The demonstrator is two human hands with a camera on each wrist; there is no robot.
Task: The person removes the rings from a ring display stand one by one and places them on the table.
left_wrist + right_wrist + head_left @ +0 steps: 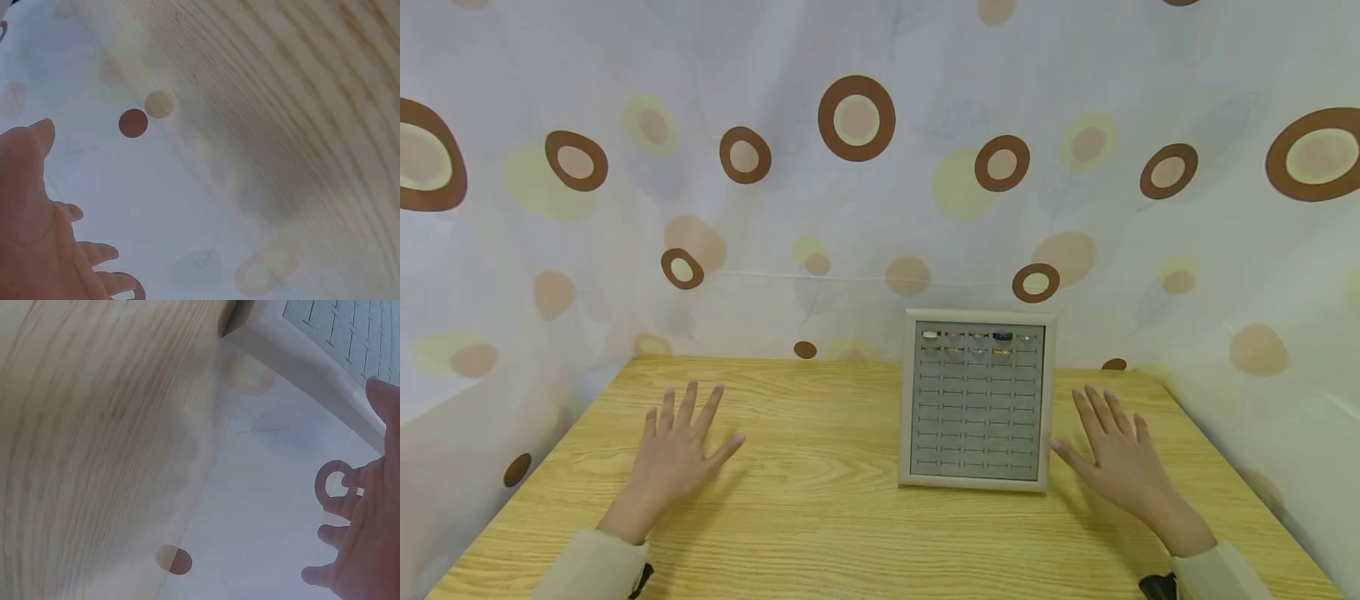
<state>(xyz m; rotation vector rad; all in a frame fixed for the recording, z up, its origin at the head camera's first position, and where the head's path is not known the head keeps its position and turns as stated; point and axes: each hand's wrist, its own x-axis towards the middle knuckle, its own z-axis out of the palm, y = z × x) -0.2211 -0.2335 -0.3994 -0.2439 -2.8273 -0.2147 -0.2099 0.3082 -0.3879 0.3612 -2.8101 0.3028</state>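
Observation:
A white-framed ring display board (977, 433) with a grey slotted pad stands on the wooden table, right of centre. Several rings sit in its top two rows, among them a dark blue ring (1002, 337) and a gold-coloured ring (1002, 352). My left hand (673, 454) is spread over the table's left side, fingers straight, holding nothing. On the other side my right hand (1120, 462) is likewise spread and holds nothing; its thumb points at the board's right edge. In the right wrist view the board's frame (312, 375) shows close to that thumb; whether they touch I cannot tell.
The light wooden table (775, 533) spans the space below the hands. A pale curtain (880, 200) patterned with brown rings and dots hangs behind the table and along both sides. Cream sleeves (597, 567) cover the forearms, with dark bands at the wrists.

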